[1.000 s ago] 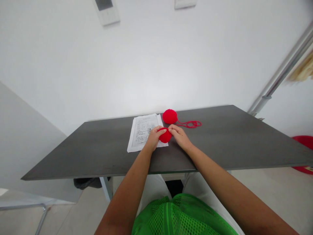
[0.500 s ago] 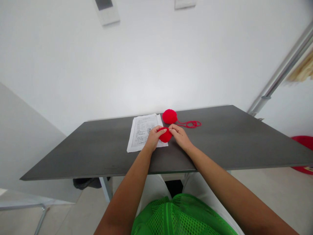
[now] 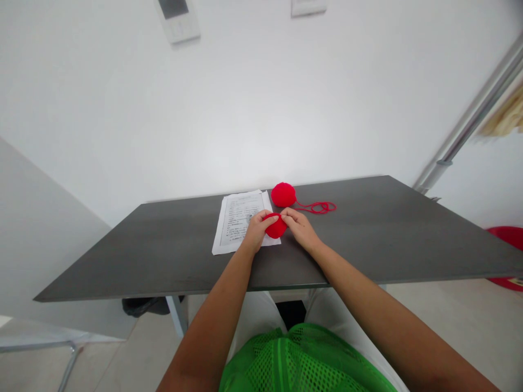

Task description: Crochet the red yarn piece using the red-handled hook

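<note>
Between my hands is a small rounded red yarn piece (image 3: 277,228), held over the lower right corner of the printed sheets (image 3: 235,220). My left hand (image 3: 257,226) pinches its left side, thumb on top. At the upper right edge, my right hand (image 3: 298,222) has its thumb and fingers pressed together on the same piece. Any hook or needle is too small or hidden to make out. Just beyond my hands sits a red yarn ball (image 3: 283,194), and a loose loop of red yarn (image 3: 321,207) trails to its right.
The dark grey table (image 3: 368,234) stands against a white wall (image 3: 261,109). A metal pole (image 3: 469,130) rises beyond its right end. Below the right edge a red tub (image 3: 506,234) shows in part, and a black bag (image 3: 145,306) is under the left side.
My right hand has shifted very slightly to the left along the top edge of the yarn piece. Everything else looks the same.
</note>
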`<move>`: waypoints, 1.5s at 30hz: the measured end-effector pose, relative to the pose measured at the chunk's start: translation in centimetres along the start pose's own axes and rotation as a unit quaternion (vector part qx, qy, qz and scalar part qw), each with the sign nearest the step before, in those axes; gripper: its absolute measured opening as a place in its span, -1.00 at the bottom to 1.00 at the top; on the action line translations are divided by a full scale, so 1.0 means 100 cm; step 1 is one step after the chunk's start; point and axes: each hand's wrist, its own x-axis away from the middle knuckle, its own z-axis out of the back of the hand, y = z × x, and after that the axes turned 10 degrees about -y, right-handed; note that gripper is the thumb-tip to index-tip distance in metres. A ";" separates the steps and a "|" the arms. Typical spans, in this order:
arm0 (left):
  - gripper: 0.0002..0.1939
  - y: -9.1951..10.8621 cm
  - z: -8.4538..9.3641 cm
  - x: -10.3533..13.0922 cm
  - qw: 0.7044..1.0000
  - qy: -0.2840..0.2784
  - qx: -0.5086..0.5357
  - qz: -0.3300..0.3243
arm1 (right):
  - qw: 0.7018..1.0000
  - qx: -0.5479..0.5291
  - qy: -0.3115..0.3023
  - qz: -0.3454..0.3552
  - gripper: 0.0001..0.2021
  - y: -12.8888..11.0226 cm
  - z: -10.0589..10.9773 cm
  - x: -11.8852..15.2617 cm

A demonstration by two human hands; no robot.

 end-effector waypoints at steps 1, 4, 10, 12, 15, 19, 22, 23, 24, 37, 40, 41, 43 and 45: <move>-0.75 0.000 0.000 0.000 1.000 -0.001 0.002 0.000 | 1.000 0.000 0.000 0.002 -0.83 0.000 0.000 0.000; -0.75 -0.001 -0.001 -0.001 1.000 0.004 0.009 0.000 | 1.000 0.000 0.002 0.006 -0.83 0.001 0.000 0.000; -0.74 0.002 -0.004 0.000 0.999 0.015 0.033 0.004 | 1.000 -0.016 0.001 0.013 -0.84 0.002 0.001 -0.001; -0.74 0.004 -0.004 0.000 0.999 0.015 0.037 0.008 | 1.000 -0.023 -0.005 0.009 -0.84 0.002 0.001 -0.001; -0.74 0.005 -0.005 0.001 0.999 0.015 0.036 0.011 | 1.000 -0.022 -0.011 0.005 -0.84 0.002 0.001 -0.001; -0.74 0.005 -0.005 0.002 1.000 0.012 0.027 0.010 | 1.000 -0.019 -0.009 0.004 -0.83 0.001 0.001 0.000; -0.75 0.005 -0.004 0.002 1.000 0.008 0.020 0.011 | 1.000 -0.015 -0.007 0.005 -0.81 0.000 0.001 0.000; -0.75 0.004 -0.004 0.002 1.000 0.008 0.018 0.011 | 1.000 -0.013 -0.007 0.005 -0.81 0.000 0.001 0.000; -0.75 0.004 -0.004 0.002 1.000 0.008 0.017 0.010 | 1.000 -0.011 -0.009 0.005 -0.81 0.000 0.001 0.000; -0.74 0.004 -0.004 0.001 0.998 -0.001 0.052 0.018 | 1.000 -0.022 -0.017 0.007 -0.84 0.000 0.002 0.000; -0.73 0.004 -0.004 0.000 0.998 -0.005 0.060 0.021 | 0.999 -0.027 -0.022 0.011 -0.84 0.001 0.002 0.000; -0.73 0.004 -0.004 0.000 0.998 -0.007 0.063 0.022 | 0.999 -0.030 -0.025 0.010 -0.84 0.001 0.003 0.000; -0.73 0.005 -0.004 0.001 0.997 -0.011 0.074 0.026 | 0.999 -0.037 -0.029 0.011 -0.84 0.001 0.003 0.000; -0.73 0.007 -0.004 0.001 0.995 -0.017 0.088 0.032 | 0.998 -0.045 -0.032 0.015 -0.84 0.001 0.003 0.000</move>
